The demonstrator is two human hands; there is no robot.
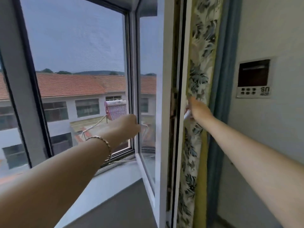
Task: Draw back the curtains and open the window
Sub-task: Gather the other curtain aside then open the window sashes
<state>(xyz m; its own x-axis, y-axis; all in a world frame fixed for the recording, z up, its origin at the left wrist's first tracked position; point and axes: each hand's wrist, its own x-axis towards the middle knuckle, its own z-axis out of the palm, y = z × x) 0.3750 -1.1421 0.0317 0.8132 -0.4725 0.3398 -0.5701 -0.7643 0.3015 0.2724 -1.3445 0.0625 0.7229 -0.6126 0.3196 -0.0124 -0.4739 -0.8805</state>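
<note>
With the white-framed glass window sash [148, 112] swung inward, edge-on between my arms, my right hand [197, 108] has its grip closed around the sash's white lever handle [187, 114]. Just behind it the leaf-print fabric curtain [199, 79] is bunched into a narrow column beside a blue curtain strip [220, 96]. My left hand [127, 127], gold chain bracelet [102, 145] at the wrist, reaches toward the fine mesh screen [74, 46]; its grip state I can't tell. A white wall control panel [254, 78] sits right.

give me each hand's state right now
Left hand: closed at the window sash edge; grip hidden.
Right hand: closed on the white window handle.
</note>
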